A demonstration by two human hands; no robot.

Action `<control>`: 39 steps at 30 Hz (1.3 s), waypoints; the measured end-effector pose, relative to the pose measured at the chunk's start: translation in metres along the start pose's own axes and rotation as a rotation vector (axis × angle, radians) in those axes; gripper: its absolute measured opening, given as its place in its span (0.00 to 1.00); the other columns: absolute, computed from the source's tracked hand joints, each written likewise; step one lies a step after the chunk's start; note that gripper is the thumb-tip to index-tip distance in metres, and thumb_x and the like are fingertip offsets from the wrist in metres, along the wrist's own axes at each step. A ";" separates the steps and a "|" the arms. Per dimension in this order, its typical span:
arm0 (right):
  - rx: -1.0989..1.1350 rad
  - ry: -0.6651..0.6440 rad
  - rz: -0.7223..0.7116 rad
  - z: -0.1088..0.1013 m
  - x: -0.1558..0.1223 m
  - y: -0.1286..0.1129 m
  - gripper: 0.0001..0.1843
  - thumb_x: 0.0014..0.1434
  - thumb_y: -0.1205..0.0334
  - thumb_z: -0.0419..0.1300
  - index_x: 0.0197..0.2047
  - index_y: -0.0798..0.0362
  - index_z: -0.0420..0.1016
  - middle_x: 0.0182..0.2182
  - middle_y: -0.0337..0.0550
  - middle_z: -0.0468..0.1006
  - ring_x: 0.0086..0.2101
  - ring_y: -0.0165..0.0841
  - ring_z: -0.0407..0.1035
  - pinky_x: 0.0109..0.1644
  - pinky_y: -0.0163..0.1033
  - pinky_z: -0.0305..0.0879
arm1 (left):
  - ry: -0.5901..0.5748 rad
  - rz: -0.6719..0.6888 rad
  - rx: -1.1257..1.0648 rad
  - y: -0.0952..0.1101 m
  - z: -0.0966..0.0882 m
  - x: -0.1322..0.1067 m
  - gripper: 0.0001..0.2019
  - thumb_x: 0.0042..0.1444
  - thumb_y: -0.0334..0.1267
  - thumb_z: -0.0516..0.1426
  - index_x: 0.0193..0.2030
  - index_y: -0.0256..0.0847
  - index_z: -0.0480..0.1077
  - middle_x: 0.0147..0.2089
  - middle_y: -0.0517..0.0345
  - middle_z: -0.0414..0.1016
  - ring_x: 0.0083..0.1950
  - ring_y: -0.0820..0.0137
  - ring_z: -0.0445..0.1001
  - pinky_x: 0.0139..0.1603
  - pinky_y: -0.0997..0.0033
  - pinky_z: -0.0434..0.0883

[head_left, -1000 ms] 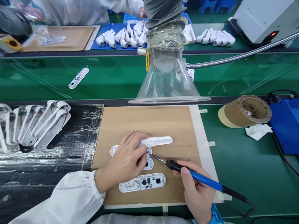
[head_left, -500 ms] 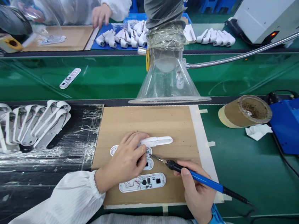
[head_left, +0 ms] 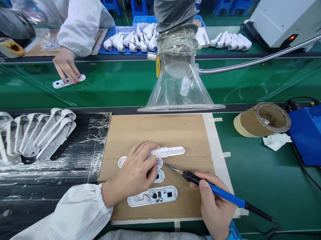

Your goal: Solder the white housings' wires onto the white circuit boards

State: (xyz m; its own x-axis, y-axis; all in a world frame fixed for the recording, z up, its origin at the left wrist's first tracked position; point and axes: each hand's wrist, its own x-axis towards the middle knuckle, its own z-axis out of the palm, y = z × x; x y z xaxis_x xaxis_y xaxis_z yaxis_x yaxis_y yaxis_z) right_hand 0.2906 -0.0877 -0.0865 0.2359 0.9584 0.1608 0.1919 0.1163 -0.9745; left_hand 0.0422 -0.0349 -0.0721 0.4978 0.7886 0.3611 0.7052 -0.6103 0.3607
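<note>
My right hand (head_left: 217, 202) grips a soldering iron (head_left: 216, 192) with a blue handle; its tip points left, close to the end of a white circuit board (head_left: 160, 163). My left hand (head_left: 136, 167) is closed over the work, fingers curled on a slim white plastic housing (head_left: 171, 151) that sticks out to the right. Under that hand the boards are partly covered, and exactly what the fingertips pinch is hidden. Nearer to me, a long rounded circuit board (head_left: 154, 196) with black chips and thin wires lies face up on the cardboard (head_left: 193, 135).
A clear fume hood (head_left: 181, 88) hangs over the far cardboard edge. White curved housings (head_left: 44, 132) lie in a row at left. At right stand a brown pot (head_left: 263, 119) and a blue soldering station (head_left: 316, 132). Across, a co-worker's hand (head_left: 67, 66) holds a board (head_left: 68, 81).
My right hand has drawn the soldering iron slightly right, its tip off the board. My left hand stays put. The co-worker's hand has come forward onto the board on the green strip.
</note>
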 end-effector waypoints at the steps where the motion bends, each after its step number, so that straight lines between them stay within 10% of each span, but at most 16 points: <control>1: 0.003 0.003 0.002 0.000 0.000 0.000 0.07 0.69 0.62 0.66 0.43 0.45 0.88 0.32 0.40 0.88 0.28 0.35 0.84 0.30 0.33 0.81 | -0.001 0.001 0.000 0.000 0.000 0.000 0.08 0.64 0.24 0.56 0.42 0.43 0.66 0.61 0.42 0.74 0.61 0.53 0.74 0.60 0.42 0.78; 39: 0.016 0.023 0.023 -0.003 0.000 0.003 0.07 0.68 0.61 0.67 0.43 0.46 0.88 0.32 0.40 0.89 0.28 0.34 0.84 0.31 0.33 0.81 | -0.001 -0.013 -0.014 0.001 -0.001 0.000 0.08 0.64 0.24 0.55 0.40 0.43 0.66 0.61 0.43 0.74 0.60 0.54 0.75 0.60 0.43 0.77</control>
State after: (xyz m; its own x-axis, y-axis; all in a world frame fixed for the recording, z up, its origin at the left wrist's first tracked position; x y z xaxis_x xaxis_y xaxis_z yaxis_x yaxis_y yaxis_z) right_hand 0.2936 -0.0884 -0.0894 0.2623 0.9546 0.1414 0.1706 0.0983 -0.9804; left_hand 0.0426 -0.0355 -0.0712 0.4892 0.7966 0.3553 0.7047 -0.6010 0.3772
